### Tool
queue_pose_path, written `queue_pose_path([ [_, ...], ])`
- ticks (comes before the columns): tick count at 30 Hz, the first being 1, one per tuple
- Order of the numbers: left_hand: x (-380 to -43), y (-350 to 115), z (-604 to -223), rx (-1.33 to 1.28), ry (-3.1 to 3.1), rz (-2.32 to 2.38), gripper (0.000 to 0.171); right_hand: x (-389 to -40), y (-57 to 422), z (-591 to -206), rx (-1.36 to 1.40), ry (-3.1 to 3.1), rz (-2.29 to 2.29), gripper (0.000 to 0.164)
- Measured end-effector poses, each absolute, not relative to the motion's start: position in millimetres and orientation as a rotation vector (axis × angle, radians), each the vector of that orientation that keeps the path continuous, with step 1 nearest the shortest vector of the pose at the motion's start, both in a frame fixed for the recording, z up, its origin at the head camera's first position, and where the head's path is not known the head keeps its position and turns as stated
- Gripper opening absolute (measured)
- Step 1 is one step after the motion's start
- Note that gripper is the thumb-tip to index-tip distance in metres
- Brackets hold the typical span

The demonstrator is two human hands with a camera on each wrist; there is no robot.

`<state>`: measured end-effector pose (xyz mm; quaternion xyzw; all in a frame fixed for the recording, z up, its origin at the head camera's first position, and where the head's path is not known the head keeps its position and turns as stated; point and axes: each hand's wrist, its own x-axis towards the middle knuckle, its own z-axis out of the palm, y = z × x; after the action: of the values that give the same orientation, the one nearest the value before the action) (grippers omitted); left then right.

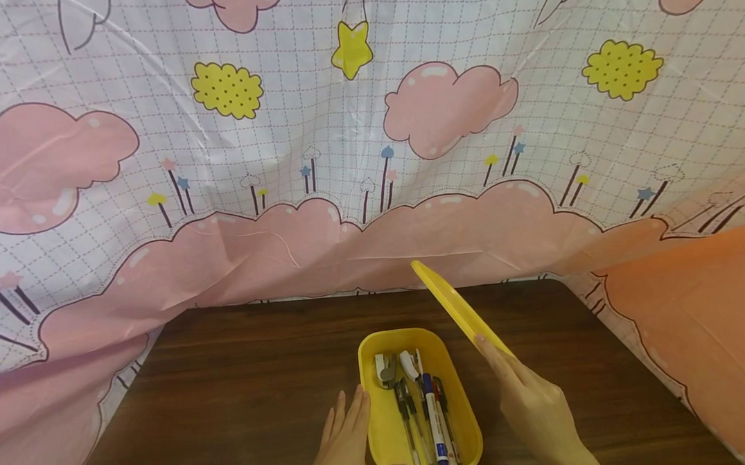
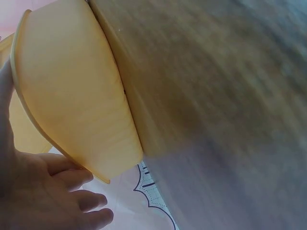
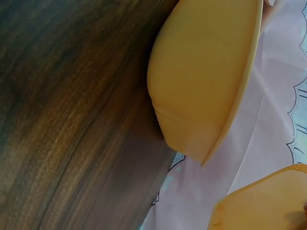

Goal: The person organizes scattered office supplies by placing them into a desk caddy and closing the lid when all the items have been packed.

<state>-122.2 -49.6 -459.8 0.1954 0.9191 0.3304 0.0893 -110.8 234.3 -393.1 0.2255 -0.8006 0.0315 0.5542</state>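
Note:
A yellow plastic box [image 1: 373, 427] stands on the table without its lid, long side pointing away from me. Inside lie several black-capped pens [image 1: 409, 425], a white marker with blue ends [image 1: 435, 424] and two small white-and-grey items [image 1: 385, 371] at the far end. My left hand [image 1: 347, 438] rests against the box's left rim, fingers extended, thumb over the near corner. In the left wrist view, the fingertips [image 2: 79, 177] touch the rim. To the right of the box, my right hand [image 1: 536, 406] holds the yellow lid [image 1: 457, 308] by its near end, tilted up in the air.
Dark wood-grain table [image 1: 242, 391] extends on both sides of the box. A patterned cloth [image 1: 274, 257] with pink clouds hangs behind the table's far edge and along its sides. An orange area [image 1: 701, 315] of cloth is at the right.

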Motion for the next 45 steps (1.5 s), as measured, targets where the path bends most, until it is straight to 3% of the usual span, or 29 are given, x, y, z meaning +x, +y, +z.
queue_pose_path([
  [45,-115,-46,-447,0.574,2.763,0.975,0.115,-110,194,-421,0.725,-1.819,0.064,0.04],
])
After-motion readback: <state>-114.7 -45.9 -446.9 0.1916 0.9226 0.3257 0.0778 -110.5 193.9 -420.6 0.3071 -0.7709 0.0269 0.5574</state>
